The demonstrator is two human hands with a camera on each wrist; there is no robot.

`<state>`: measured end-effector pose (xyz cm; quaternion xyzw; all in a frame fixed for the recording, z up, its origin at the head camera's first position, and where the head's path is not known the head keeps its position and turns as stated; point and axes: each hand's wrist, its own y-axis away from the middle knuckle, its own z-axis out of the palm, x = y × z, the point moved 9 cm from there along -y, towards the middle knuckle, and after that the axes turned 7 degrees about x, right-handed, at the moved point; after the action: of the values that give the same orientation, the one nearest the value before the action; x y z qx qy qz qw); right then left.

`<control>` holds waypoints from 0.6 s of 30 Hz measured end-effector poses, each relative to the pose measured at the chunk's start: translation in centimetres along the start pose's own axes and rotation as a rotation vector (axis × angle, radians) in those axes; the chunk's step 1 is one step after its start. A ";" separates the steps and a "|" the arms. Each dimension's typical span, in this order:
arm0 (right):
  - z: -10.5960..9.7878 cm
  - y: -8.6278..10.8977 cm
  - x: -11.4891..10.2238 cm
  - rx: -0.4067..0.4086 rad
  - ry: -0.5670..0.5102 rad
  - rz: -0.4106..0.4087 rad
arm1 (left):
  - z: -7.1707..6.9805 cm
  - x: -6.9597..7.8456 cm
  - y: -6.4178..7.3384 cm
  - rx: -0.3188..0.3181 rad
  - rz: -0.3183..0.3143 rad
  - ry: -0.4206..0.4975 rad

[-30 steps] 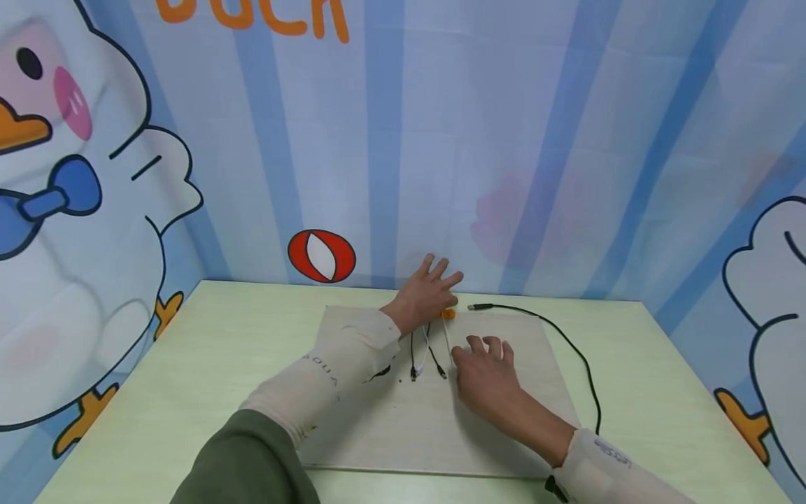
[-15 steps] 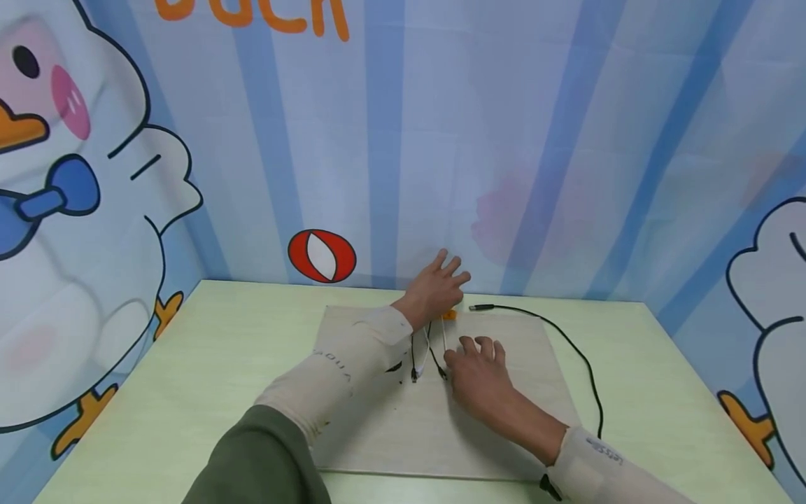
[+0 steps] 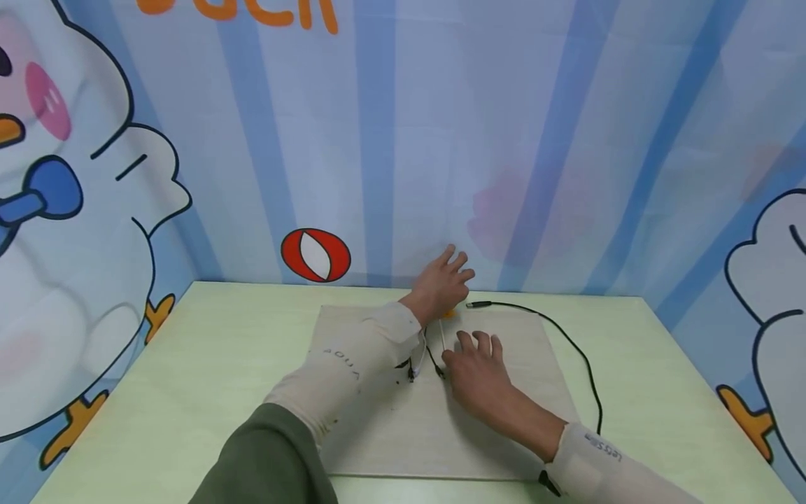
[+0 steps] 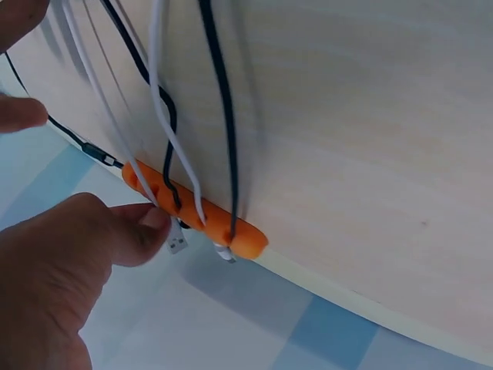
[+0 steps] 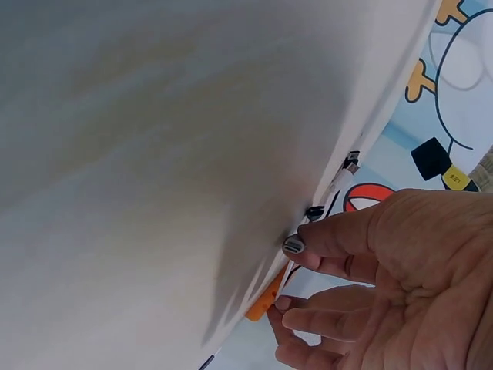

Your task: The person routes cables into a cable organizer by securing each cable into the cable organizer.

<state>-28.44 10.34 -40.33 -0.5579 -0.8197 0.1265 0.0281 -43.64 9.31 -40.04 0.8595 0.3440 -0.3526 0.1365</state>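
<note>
An orange cable holder [image 4: 246,240] lies at the far edge of a pale board [image 3: 390,437], with white and black cables running through its slots. My left hand [image 3: 441,287] reaches over it. In the left wrist view its thumb and finger pinch a white USB cable [image 4: 115,123] just by its USB plug [image 4: 177,239]. My right hand [image 3: 481,374] is nearer, over the board. Between its thumb and fingers, in the right wrist view, it pinches a small plug [image 5: 293,244] on a white cable stretching towards the holder.
A loose black cable [image 3: 585,357] curves along the right side of the board, its plug [image 3: 480,304] beside the holder. Several cable ends [image 3: 412,374] lie on the board left of my right hand. A printed curtain [image 3: 434,140] hangs just behind the table [image 3: 252,315].
My left hand has shifted to the right and slightly farther back. The right hand has moved a little left. The head view has also shifted slightly.
</note>
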 end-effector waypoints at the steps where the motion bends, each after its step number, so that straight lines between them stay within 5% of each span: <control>1: 0.0 0.0 0.0 0.002 0.003 -0.002 | -0.1 0.1 -0.1 -0.002 0.006 -0.011; 18: -0.2 -0.2 -0.2 -0.006 0.053 -0.035 | 0.3 0.9 -0.9 -0.005 0.035 -0.078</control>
<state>-28.53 10.08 -40.05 -0.5469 -0.8286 0.1086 0.0502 -43.98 10.30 -40.93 0.8506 0.3241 -0.3827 0.1580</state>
